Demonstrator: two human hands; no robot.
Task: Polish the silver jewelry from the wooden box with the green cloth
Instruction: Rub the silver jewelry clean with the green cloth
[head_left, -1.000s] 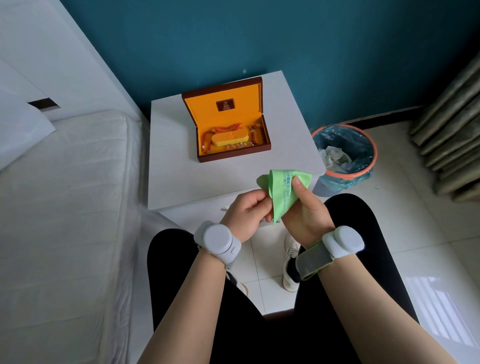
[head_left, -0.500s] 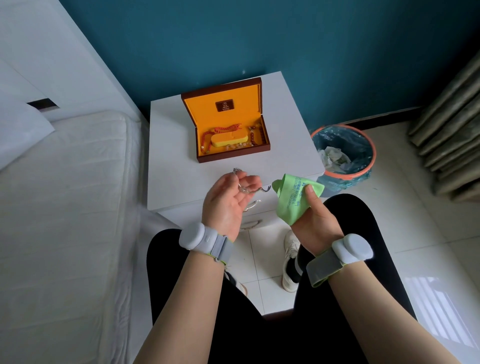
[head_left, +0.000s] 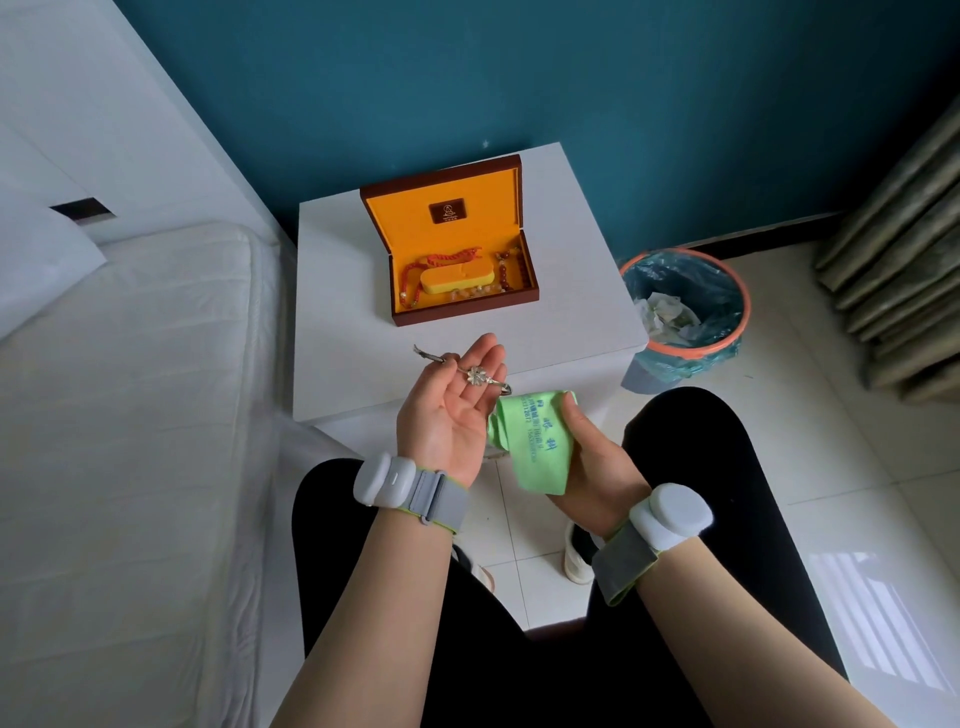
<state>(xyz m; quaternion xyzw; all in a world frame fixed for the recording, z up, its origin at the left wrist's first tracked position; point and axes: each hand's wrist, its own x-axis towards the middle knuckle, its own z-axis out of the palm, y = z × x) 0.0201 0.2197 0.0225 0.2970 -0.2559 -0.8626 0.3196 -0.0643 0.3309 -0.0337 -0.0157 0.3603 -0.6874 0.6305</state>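
My left hand (head_left: 447, 415) is turned palm up over the front edge of the white nightstand (head_left: 348, 291). A silver bracelet with a flower charm (head_left: 475, 375) lies across its nearly straight fingers. Just to the right, my right hand (head_left: 597, 467) grips a folded green cloth (head_left: 535, 447) with blue print, its upper edge close to the bracelet's right end. Behind them the wooden box (head_left: 467, 310) stands open on the nightstand, lined in orange, with red and amber bead strings around an orange cushion.
A white bed (head_left: 130, 415) runs along the left, touching the nightstand. An orange-rimmed bin (head_left: 693, 352) with a blue liner stands on the tiled floor to the right. Curtains hang at far right. My legs in black and white shoes are below.
My left hand has turned palm up and uncurled, so the bracelet now lies on its fingers. The right hand with the cloth has moved back beside the left hand.
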